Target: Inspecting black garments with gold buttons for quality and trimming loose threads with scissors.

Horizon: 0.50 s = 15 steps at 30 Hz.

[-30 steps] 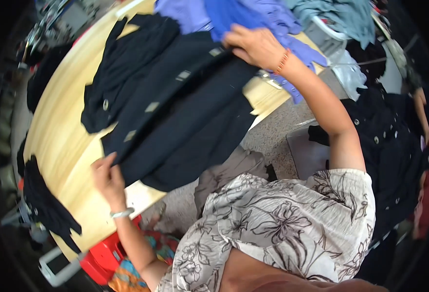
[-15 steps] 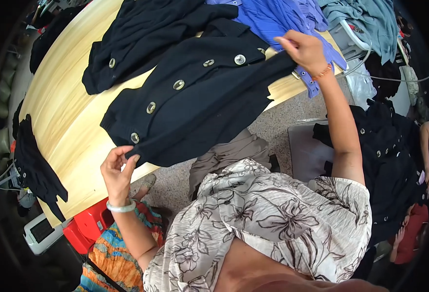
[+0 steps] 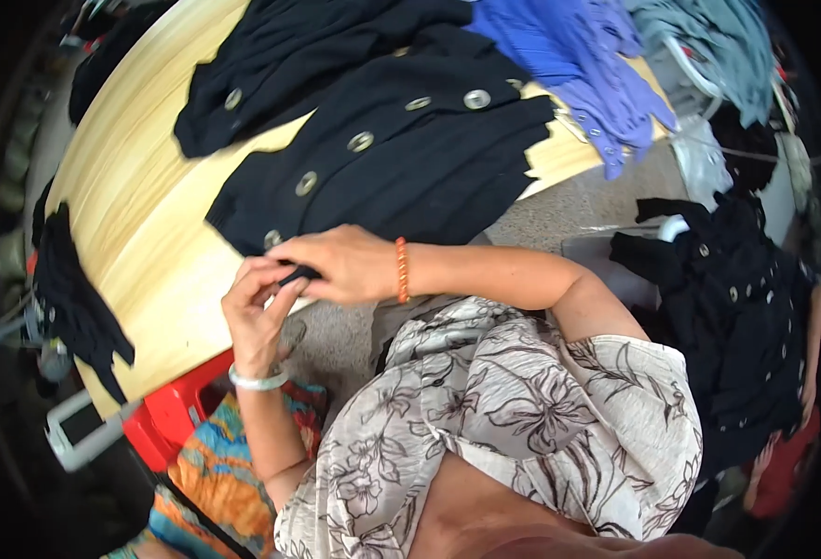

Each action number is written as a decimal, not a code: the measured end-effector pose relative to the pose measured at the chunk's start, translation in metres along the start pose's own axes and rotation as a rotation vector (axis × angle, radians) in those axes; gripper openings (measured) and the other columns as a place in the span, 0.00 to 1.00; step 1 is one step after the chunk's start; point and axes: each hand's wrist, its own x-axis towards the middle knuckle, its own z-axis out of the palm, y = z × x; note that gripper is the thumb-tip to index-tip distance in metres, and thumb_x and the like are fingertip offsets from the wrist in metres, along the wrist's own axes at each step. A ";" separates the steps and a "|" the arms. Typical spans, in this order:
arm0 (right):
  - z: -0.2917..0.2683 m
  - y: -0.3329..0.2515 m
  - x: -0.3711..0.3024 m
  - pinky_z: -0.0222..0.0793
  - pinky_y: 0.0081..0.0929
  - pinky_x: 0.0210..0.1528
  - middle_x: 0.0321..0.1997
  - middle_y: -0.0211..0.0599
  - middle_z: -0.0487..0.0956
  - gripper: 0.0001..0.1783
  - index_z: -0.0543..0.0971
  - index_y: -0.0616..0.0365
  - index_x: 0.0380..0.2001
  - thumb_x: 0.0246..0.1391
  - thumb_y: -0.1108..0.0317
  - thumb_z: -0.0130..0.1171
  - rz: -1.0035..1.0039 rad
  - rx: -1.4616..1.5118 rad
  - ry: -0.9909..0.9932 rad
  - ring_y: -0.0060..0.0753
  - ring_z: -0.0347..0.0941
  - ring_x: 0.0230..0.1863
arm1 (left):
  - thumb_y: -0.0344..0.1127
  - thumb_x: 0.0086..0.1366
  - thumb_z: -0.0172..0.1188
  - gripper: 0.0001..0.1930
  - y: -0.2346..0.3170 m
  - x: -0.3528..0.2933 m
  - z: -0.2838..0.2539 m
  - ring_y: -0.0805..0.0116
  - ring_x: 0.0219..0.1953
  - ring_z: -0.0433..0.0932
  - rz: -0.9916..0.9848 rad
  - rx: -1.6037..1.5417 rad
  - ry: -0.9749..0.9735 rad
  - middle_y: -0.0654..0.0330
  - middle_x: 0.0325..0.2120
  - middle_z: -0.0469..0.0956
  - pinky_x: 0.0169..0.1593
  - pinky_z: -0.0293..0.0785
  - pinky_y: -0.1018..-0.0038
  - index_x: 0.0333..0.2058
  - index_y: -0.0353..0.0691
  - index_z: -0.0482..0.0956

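Observation:
A black knitted cardigan [image 3: 401, 177] with large round buttons lies across the near edge of the wooden table, its lower part hanging toward me. At its left end my left hand [image 3: 259, 303] pinches a corner of the dark knit between thumb and fingers. My right hand [image 3: 347, 265] meets it there, fingers closed on the same small dark fold [image 3: 299, 273]. A button [image 3: 272, 240] shows just above my hands. The fingertips of my right hand are partly hidden, and the right forearm crosses in front of the cardigan's lower edge.
Another black buttoned garment [image 3: 289, 70] lies behind. Purple garments [image 3: 578, 84] are at the far right of the table [image 3: 149, 233], beside grey-green cloth [image 3: 708, 51]. A black garment [image 3: 75, 289] hangs over the left edge. Below stands a red stool [image 3: 173, 419]; more black garments [image 3: 727, 326] sit right.
My right hand has let go of the cardigan's right end and moved left to join my left hand at the corner. The cardigan's stretched near edge has slackened.

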 end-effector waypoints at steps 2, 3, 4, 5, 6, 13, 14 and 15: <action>-0.002 0.004 0.002 0.73 0.37 0.37 0.31 0.41 0.80 0.10 0.80 0.58 0.31 0.47 0.64 0.64 0.022 -0.049 -0.028 0.47 0.78 0.35 | 0.17 0.54 0.66 0.07 -0.010 -0.005 -0.005 0.83 0.28 0.70 -0.048 -0.104 0.030 0.64 0.31 0.76 0.30 0.66 0.87 0.32 0.31 0.81; -0.003 0.004 0.001 0.73 0.37 0.36 0.31 0.41 0.79 0.10 0.80 0.58 0.30 0.47 0.64 0.64 0.056 -0.051 -0.065 0.46 0.78 0.34 | 0.17 0.55 0.66 0.06 -0.016 -0.008 -0.009 0.85 0.26 0.69 -0.079 -0.085 0.039 0.66 0.29 0.76 0.30 0.65 0.88 0.32 0.32 0.81; -0.010 0.004 -0.001 0.72 0.37 0.36 0.30 0.41 0.79 0.10 0.80 0.58 0.29 0.46 0.64 0.64 0.103 -0.078 -0.080 0.46 0.78 0.34 | 0.18 0.55 0.66 0.06 -0.018 -0.006 -0.002 0.85 0.26 0.68 -0.107 -0.144 0.030 0.68 0.27 0.76 0.30 0.64 0.88 0.32 0.33 0.81; -0.008 0.007 -0.001 0.73 0.37 0.35 0.30 0.41 0.79 0.10 0.80 0.58 0.29 0.46 0.64 0.64 0.090 -0.074 -0.059 0.46 0.78 0.34 | 0.19 0.56 0.66 0.06 -0.019 -0.002 0.002 0.86 0.26 0.68 -0.131 -0.205 0.012 0.69 0.26 0.75 0.30 0.64 0.88 0.32 0.34 0.80; -0.006 0.011 -0.006 0.73 0.37 0.35 0.30 0.41 0.79 0.09 0.80 0.58 0.29 0.45 0.65 0.64 0.081 -0.079 -0.031 0.46 0.78 0.34 | 0.21 0.57 0.66 0.05 -0.015 -0.005 0.000 0.85 0.27 0.68 -0.111 0.038 -0.003 0.69 0.26 0.75 0.30 0.65 0.86 0.32 0.35 0.79; 0.012 0.020 0.007 0.73 0.45 0.39 0.32 0.45 0.80 0.12 0.79 0.57 0.30 0.40 0.65 0.58 0.095 -0.177 -0.082 0.52 0.77 0.37 | 0.23 0.62 0.60 0.07 -0.033 0.013 -0.029 0.74 0.32 0.76 -0.081 -0.019 0.077 0.60 0.35 0.77 0.38 0.75 0.79 0.39 0.33 0.77; 0.017 0.024 0.003 0.72 0.46 0.39 0.31 0.45 0.79 0.12 0.77 0.58 0.31 0.40 0.67 0.58 0.049 -0.198 -0.087 0.51 0.77 0.38 | 0.22 0.62 0.59 0.11 -0.033 0.018 -0.023 0.74 0.31 0.75 -0.048 0.043 0.157 0.59 0.36 0.76 0.36 0.74 0.80 0.44 0.32 0.75; 0.014 0.028 -0.002 0.71 0.47 0.37 0.31 0.44 0.78 0.12 0.75 0.59 0.31 0.40 0.68 0.58 0.006 -0.201 -0.091 0.51 0.76 0.37 | 0.21 0.61 0.59 0.12 -0.038 0.030 -0.017 0.75 0.30 0.74 0.001 0.187 0.115 0.59 0.36 0.76 0.35 0.73 0.80 0.45 0.31 0.75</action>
